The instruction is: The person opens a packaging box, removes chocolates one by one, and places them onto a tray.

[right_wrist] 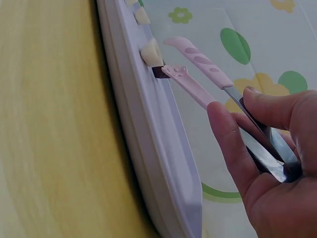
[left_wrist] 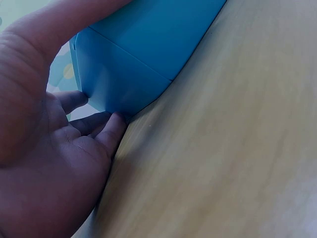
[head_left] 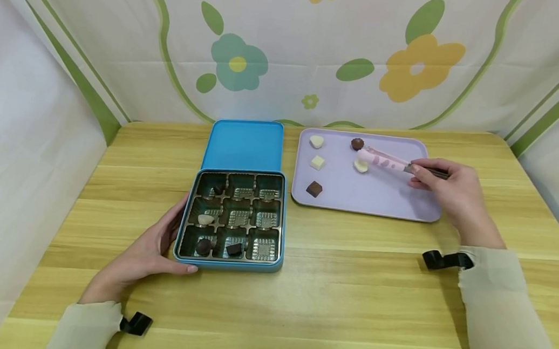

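My right hand [head_left: 453, 192] grips a pair of tongs [right_wrist: 198, 82] with pink tips and metal arms. The tips stand apart over the lilac tray [head_left: 379, 203], close to a round brown chocolate [head_left: 357, 144] and a white chocolate [head_left: 360, 165]. My left hand [head_left: 149, 252] holds the near left corner of a blue tin [head_left: 253, 267], thumb along its front and fingers against its side [left_wrist: 124, 74]. Inside the tin's divided insert lie a white chocolate [head_left: 205, 219], a round dark one [head_left: 203, 246], a dark block [head_left: 234, 249] and a dark piece [head_left: 218, 189].
Along the tray's left side lie a white rounded chocolate [head_left: 317, 141], a white square one [head_left: 317, 162] and a brown square one [head_left: 314, 189]. The blue lid [head_left: 245, 145] is behind the tin. A flowered cloth [head_left: 287, 61] hangs at the back of the wooden table [head_left: 339, 297].
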{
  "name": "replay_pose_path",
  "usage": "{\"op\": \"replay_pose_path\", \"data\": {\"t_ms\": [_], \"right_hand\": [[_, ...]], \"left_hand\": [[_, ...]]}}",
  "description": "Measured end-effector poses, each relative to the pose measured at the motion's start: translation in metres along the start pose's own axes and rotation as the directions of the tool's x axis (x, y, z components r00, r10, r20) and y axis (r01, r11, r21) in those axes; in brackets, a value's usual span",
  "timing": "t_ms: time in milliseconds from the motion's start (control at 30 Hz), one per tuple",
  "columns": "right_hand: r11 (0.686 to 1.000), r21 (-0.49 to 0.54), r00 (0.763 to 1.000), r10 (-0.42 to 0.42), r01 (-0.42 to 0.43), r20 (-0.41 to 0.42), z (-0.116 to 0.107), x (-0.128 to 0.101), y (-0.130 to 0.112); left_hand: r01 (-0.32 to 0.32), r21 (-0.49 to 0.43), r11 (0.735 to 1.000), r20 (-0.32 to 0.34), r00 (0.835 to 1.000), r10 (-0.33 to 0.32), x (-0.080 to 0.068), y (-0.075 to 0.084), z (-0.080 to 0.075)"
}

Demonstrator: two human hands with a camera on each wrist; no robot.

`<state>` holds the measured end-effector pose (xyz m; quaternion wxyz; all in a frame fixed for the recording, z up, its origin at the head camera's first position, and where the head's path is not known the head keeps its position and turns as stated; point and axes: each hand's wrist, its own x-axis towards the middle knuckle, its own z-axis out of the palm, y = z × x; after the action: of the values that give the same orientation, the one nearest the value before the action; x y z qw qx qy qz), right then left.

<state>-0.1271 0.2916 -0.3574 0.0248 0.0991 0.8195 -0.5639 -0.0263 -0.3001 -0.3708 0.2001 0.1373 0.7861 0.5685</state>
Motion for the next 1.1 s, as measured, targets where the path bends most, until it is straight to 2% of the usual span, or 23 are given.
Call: {"op": "replay_pose_path", "data": {"t_ms": [333,800,1100], "right_hand": [[0.999,-0.011,0.998,0.032,-0.032,-0.051,-0.0056,0.0,-0.0002],[0.993,0.113,0.999,0.039,-0.041,0.023,-0.0005,-0.0015,-0.0017],[0.996,0.092,1.0,0.022,-0.022,-0.003,-0.0004,-0.0031,-0.0055]], "left_hand": [[-0.007,-0.002,1.0,-0.002,1.0,0.007,-0.0003,-0.0004,0.0003],[-0.011,0.001,1.0,-0.005,1.0,0.011,0.0,-0.0006,0.0006],[0.0,0.005,1.0,-0.003,1.0,0.0,0.0003,0.0011,0.0001]]}}
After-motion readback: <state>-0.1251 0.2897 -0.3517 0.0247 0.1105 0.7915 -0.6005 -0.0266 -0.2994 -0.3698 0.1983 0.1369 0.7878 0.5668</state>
